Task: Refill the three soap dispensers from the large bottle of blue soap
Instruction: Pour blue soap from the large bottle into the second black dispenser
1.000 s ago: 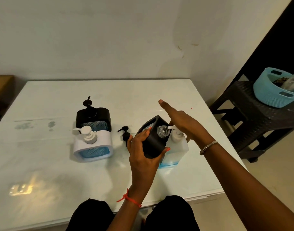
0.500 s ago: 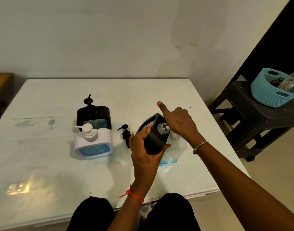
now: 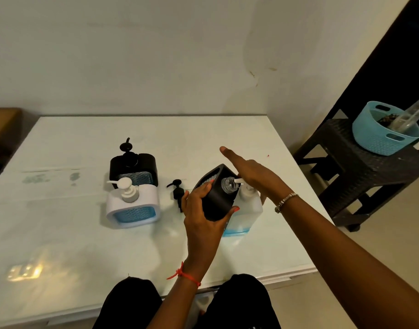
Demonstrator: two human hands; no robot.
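My left hand grips a black soap dispenser, tilted, with its open clear neck turned toward the white pump of the large bottle of blue soap. That bottle stands on the table just right of the dispenser, with a little blue liquid at its bottom. Flat and with straight fingers, my right hand rests over the bottle's pump head. The removed black pump lies on the table left of my left hand. A white dispenser and another black dispenser stand further left, both with pumps on.
The white table ends at a wall behind. To the right stands a dark wicker stool with a blue basket on it. A brown box sits off the table's far left corner. My knees are at the table's near edge.
My right hand pressed down on the large bottle's pump half a second ago and has risen again with fingers straight. My left hand keeps the tilted black dispenser at the spout.
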